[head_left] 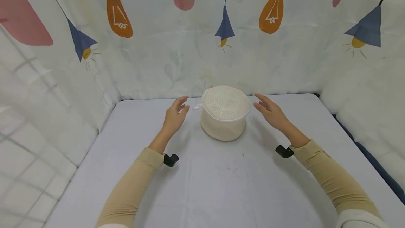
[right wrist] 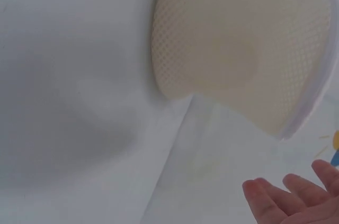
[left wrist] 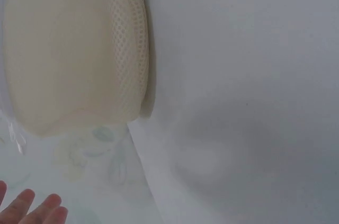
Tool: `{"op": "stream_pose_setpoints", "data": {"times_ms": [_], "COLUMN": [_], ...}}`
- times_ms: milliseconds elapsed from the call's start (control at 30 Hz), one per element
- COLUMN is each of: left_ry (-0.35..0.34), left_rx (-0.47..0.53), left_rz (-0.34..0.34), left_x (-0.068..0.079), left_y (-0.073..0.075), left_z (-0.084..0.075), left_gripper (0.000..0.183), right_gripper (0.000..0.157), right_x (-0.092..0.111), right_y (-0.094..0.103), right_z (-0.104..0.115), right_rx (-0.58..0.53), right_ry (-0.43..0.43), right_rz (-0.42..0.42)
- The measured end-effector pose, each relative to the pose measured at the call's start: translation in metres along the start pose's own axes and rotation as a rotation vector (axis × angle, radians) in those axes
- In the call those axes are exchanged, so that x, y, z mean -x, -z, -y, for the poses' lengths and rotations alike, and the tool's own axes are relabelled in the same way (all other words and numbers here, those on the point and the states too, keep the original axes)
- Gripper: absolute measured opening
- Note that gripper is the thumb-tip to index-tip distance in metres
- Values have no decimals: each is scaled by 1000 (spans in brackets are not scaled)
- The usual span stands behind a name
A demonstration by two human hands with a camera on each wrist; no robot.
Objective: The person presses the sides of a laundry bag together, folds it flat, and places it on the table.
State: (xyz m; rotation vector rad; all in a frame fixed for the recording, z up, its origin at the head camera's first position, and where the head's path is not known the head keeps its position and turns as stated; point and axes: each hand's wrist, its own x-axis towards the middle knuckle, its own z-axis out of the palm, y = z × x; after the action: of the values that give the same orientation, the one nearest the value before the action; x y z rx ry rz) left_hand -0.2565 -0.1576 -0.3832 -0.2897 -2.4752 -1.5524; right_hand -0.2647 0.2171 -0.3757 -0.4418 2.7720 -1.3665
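Note:
A cream mesh laundry bag (head_left: 223, 126) stands upright near the back of the white table, its round mesh top facing up and edged in white piping. A small zipper pull (head_left: 198, 106) sticks out at its left. My left hand (head_left: 176, 115) hovers to the left of the bag, fingers loosely bent and apart from it. On the other side my right hand (head_left: 271, 112) is held in the air, fingers spread toward the bag with a gap between. In the right wrist view the bag (right wrist: 228, 44) shows its mesh side above the fingertips (right wrist: 254, 189). Neither hand holds anything.
The white table (head_left: 209, 185) runs back to a white cloth wall (head_left: 148, 62) printed with lamps and bulbs. More cloth hangs at the left and right sides. A dark edge (head_left: 376, 161) shows along the table's right.

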Motion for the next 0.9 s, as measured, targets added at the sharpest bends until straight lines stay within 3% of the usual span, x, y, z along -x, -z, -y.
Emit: {"op": "stream_pose_setpoints", "data": {"times_ms": [167, 467, 900], "left_ry": [29, 74, 130], "left_rx": [19, 98, 136], "left_rz": [10, -5, 9], "left_x": [-4, -10, -19], "left_y": [-6, -13, -30], "left_z": [-2, -6, -5], "left_gripper": [46, 44, 43], "right_gripper": [63, 61, 64], "right_x": [0, -4, -8], "right_y": [-3, -4, -11], "right_z": [1, 3, 7], "right_rx": [-56, -256, -335], "right_ry": [-4, -62, -98], "right_rz": [-11, 19, 59]}}
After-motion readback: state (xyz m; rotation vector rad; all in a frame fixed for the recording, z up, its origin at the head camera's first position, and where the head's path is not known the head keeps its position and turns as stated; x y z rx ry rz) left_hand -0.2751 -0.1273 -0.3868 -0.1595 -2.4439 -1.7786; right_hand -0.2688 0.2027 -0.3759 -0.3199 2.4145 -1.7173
